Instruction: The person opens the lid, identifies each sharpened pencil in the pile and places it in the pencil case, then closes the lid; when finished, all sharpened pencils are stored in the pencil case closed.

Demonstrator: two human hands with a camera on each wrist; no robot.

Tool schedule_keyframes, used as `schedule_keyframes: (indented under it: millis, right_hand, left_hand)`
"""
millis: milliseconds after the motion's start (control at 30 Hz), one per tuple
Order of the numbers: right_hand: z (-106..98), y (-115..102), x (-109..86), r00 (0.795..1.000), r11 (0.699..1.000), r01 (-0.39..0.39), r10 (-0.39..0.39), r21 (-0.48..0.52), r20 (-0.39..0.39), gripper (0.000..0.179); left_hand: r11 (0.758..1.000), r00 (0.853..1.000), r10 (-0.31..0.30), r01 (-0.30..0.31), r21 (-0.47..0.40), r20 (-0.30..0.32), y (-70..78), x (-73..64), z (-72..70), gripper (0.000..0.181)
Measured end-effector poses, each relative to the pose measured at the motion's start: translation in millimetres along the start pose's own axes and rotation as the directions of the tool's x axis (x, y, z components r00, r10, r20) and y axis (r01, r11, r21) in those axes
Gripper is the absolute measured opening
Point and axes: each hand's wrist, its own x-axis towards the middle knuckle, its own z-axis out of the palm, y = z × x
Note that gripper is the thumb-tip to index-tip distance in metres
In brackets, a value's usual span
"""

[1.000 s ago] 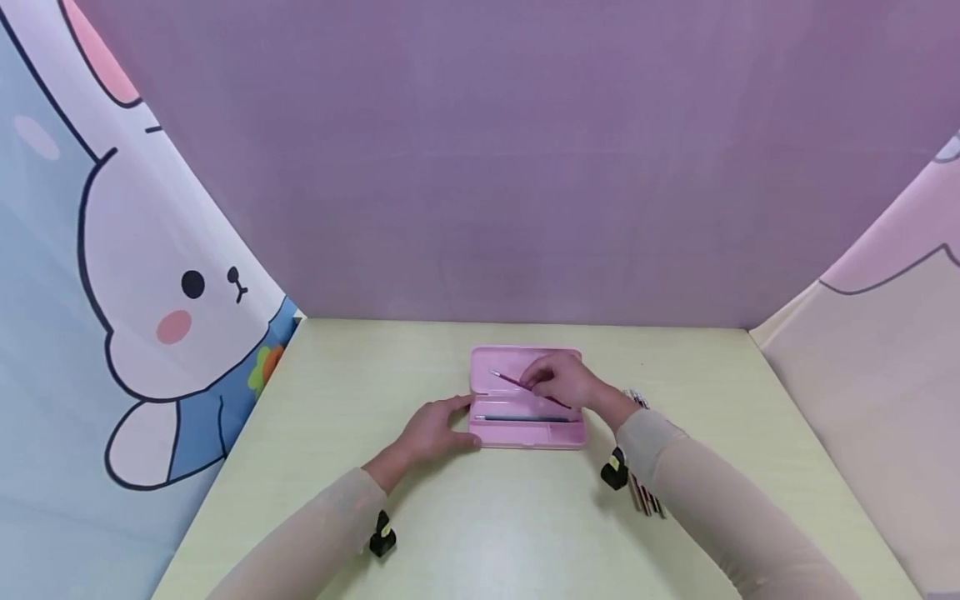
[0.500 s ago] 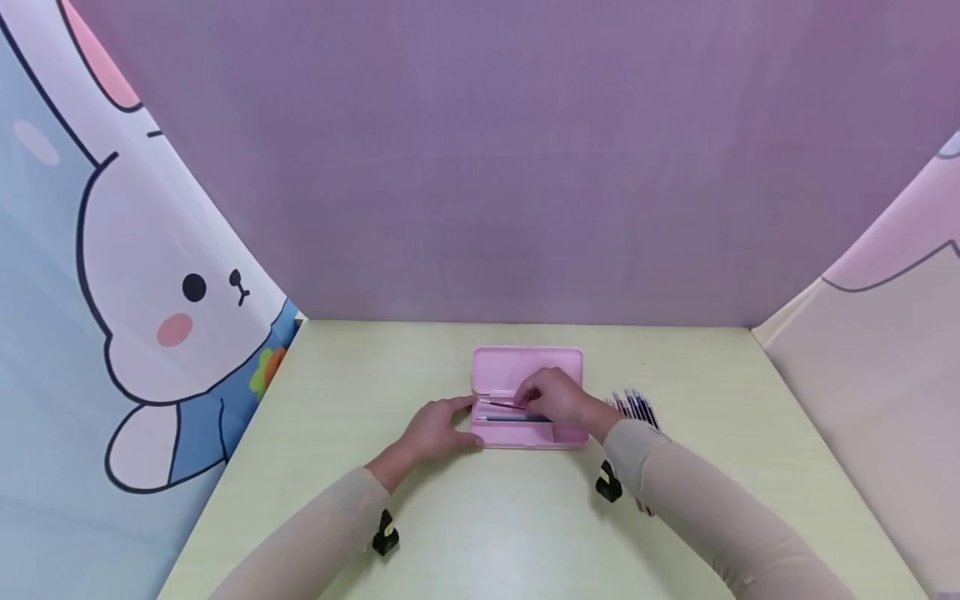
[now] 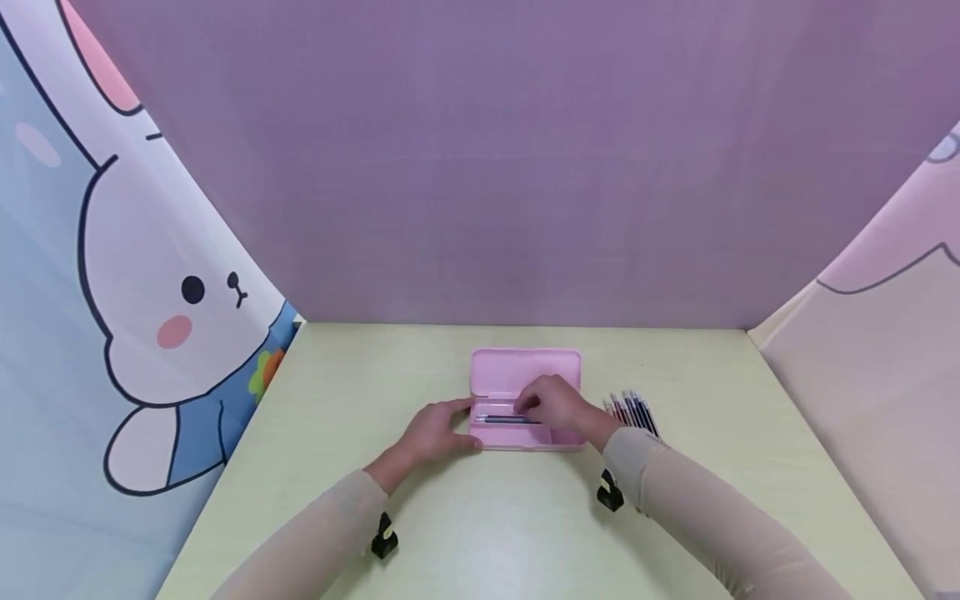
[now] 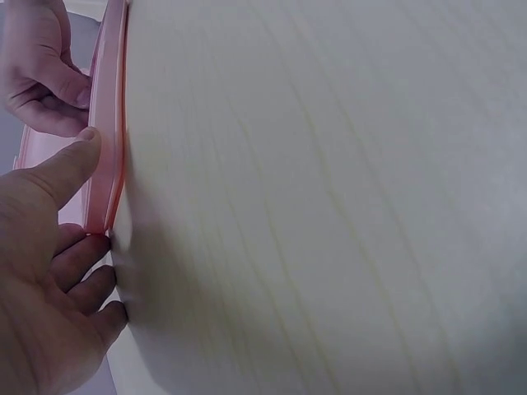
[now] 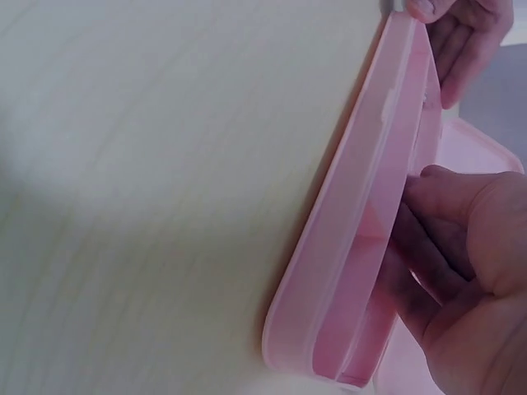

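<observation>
A pink pencil case (image 3: 510, 437) lies on the table with its lid up and tilted back. My left hand (image 3: 431, 432) grips its left end, with the thumb on the front wall and the fingers round the corner, as the left wrist view also shows. Pencils (image 3: 498, 419) lie close together in the long compartment, their right parts covered by my right hand (image 3: 555, 404). That hand reaches down into the case with bent fingers. In the right wrist view the fingertips are hidden behind the case wall (image 5: 350, 197), and I cannot tell whether they still pinch a pencil.
A bundle of several pencils (image 3: 632, 410) lies on the table to the right of the case, partly under my right forearm (image 3: 697, 492). A purple backdrop (image 3: 525, 167) rises behind the table (image 3: 495, 533), with a rabbit-print cloth (image 3: 172, 250) at the left.
My right hand has lowered the dark red pencil from over the lid into the case, beside the dark pencil. My left hand has stayed on the case's left end.
</observation>
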Motion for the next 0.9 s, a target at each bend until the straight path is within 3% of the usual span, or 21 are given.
schedule_keyframes:
  millis: [233,567,733,900]
  right_hand:
    - [-7.4,8.6,-1.2,0.999,0.993,0.024,-0.027,0.118,0.023,0.014]
    - [-24.6,12.1,-8.0,0.996,0.980,0.084,-0.090,0.178,0.024,0.020]
    - [-43.8,16.8,-17.8,0.999,0.975,0.049,-0.053,0.217,0.010,0.026]
    - [-73.7,24.9,-41.2,0.999,0.965,-0.038,0.039,0.260,0.001,0.032]
  left_hand:
    - [1.000,1.000,0.003,-0.003,-0.007,0.004,-0.4,-1.0,0.0,0.082]
    - [1.000,1.000,-0.004,0.004,-0.019,0.001,0.4,-2.2,-0.6,0.082]
    - [1.000,1.000,0.005,-0.005,-0.020,0.003,-0.1,-3.3,-1.8,0.082]
    - [1.000,1.000,-0.001,0.001,-0.027,0.002,-0.3,-4.5,-3.3,0.083]
